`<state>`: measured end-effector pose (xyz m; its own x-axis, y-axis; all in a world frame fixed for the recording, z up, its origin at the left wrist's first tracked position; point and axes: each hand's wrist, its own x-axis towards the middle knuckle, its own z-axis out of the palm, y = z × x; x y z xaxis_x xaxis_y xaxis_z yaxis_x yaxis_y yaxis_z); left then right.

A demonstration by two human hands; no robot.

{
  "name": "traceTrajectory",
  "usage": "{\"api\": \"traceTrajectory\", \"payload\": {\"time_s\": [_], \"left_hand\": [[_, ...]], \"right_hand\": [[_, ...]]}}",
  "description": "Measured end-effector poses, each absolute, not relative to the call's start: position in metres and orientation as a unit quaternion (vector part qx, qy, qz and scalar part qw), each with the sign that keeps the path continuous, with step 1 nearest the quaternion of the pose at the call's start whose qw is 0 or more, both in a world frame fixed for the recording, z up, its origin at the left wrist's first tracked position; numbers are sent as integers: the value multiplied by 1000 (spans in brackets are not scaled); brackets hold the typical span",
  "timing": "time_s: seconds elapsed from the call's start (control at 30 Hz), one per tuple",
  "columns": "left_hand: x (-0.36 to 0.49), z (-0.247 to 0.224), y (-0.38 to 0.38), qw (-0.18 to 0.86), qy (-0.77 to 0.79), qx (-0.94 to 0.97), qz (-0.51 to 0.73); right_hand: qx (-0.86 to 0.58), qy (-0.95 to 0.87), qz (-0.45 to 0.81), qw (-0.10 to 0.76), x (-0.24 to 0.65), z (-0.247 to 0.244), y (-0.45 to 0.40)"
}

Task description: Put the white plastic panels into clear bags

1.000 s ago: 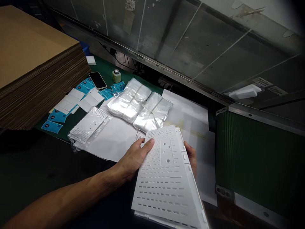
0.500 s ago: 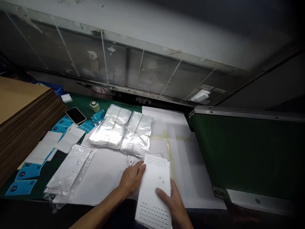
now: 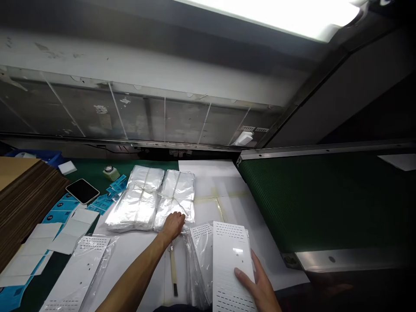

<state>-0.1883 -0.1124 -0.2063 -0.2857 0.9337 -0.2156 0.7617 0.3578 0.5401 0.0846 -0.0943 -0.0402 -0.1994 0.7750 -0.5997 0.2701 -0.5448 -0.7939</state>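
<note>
My right hand (image 3: 258,281) grips a white perforated plastic panel (image 3: 230,255), thumb on its face, low at the right. Beside that panel stands a second panel inside a clear plastic bag (image 3: 201,247). My left hand (image 3: 172,226) rests on the lower edge of a tied bundle of clear plastic bags (image 3: 175,199), with a matching bundle (image 3: 136,199) next to it. Whether its fingers pinch the plastic is hard to tell. Below my left wrist lies a slim tool with a pale handle (image 3: 173,268).
A bagged white panel (image 3: 78,273) lies at lower left on a white sheet (image 3: 130,268). Further left are blue labels (image 3: 61,206), white cards (image 3: 69,229), a phone (image 3: 82,191) and a cardboard stack (image 3: 26,195). A green ribbed panel (image 3: 312,199) rises at right.
My left hand has let go of the white panel and moved onto the bag bundle. The right hand keeps the panel, now lower. The view has tilted upward, showing more of the wall.
</note>
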Motion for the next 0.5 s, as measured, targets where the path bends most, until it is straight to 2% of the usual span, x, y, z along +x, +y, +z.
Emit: {"api": "traceTrajectory", "payload": {"time_s": [0.13,0.27,0.4,0.5], "left_hand": [[-190,-202,-118,290,792,465,267],[-199,-189,-124,334,771,332,429],[-209,-153,-138,391,673,216,590],[-201,-115,-157,432,586,177,663]], "right_hand": [[-584,-467,633,200,80,-43,-96],[-565,-538,592,203,74,-51,-93],[-507,-681,508,149,51,-56,-85],[-446,-772,439,109,15,-52,-82]]}}
